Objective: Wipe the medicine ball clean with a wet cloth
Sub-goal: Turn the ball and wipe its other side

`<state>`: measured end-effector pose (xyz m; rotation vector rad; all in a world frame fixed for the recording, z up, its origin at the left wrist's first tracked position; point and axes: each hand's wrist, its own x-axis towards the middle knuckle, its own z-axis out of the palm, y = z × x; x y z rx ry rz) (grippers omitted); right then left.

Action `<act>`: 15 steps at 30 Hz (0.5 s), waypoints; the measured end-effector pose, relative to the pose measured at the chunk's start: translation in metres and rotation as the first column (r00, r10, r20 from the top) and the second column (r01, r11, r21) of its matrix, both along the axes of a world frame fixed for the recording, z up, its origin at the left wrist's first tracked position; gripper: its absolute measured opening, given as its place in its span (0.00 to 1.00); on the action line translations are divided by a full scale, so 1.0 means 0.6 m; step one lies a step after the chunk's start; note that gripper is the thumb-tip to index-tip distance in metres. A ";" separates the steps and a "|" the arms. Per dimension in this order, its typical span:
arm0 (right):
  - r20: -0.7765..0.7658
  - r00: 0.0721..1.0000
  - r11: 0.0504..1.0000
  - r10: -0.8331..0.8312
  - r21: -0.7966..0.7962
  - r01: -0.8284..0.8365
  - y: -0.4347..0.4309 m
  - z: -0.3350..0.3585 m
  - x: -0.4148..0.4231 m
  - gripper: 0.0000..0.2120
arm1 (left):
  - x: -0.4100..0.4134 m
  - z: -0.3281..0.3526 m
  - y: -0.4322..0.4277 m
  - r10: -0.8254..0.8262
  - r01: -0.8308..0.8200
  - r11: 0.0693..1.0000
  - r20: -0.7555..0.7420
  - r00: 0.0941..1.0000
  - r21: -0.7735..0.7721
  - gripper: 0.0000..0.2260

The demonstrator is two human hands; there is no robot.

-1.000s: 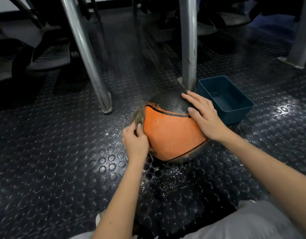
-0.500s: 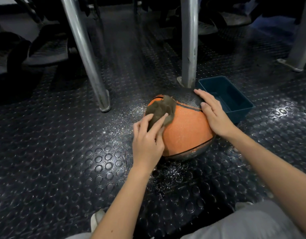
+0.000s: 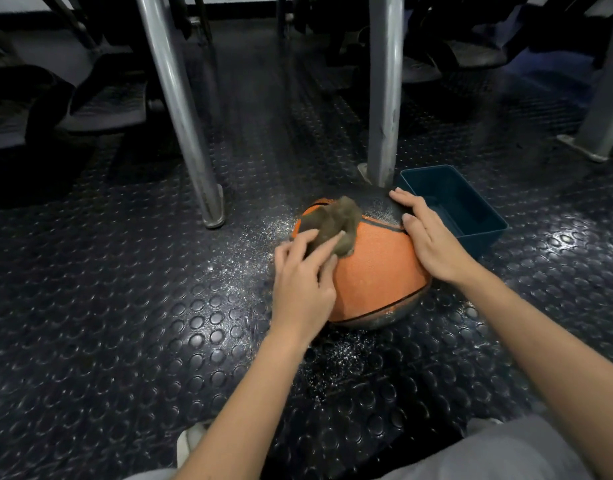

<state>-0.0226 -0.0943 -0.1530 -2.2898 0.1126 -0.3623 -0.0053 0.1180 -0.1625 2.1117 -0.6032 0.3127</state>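
The medicine ball (image 3: 377, 275) sits on the floor (image 3: 125, 323) in the middle of the view, orange with black seams and a black textured panel at its top. A crumpled brown-grey cloth (image 3: 336, 220) lies on its upper left side, across the seam between orange and black.

The left hand (image 3: 301, 282) is on the ball's left flank. Its fingers (image 3: 327, 245) reach up, nearly straight and a little spread, and press the lower part of the cloth against the ball; the thumb lies on the orange surface just under the cloth. The fingertips are blurred, so a finer grip cannot be told.

The right hand (image 3: 433, 244) lies flat on the ball's upper right. Its fingers (image 3: 407, 199) are straight and close together on the black panel, holding nothing, and the palm is on the orange part.

A dark blue bin (image 3: 487, 242) stands just beside the ball on the right. An upright metal post (image 3: 384, 98) stands right behind the ball, and 1 slanted post (image 3: 180, 116) is further left. The dark studded floor glistens with droplets (image 3: 249, 251) left of and under the ball.
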 end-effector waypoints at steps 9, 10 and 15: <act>-0.004 0.996 0.996 0.085 0.010 -0.085 -0.012 -0.003 0.006 0.16 | -0.026 -0.034 0.035 -0.134 0.103 0.981 0.194 0.972 0.162 0.15; 0.005 0.997 0.997 0.077 0.005 -0.077 -0.011 -0.005 0.007 0.16 | -0.016 -0.029 0.031 -0.114 0.087 0.985 0.185 0.976 0.148 0.15; 0.034 0.997 0.997 0.073 -0.021 -0.073 -0.004 -0.014 0.009 0.17 | 0.041 0.023 -0.004 0.049 -0.047 0.996 -0.030 0.998 0.075 0.14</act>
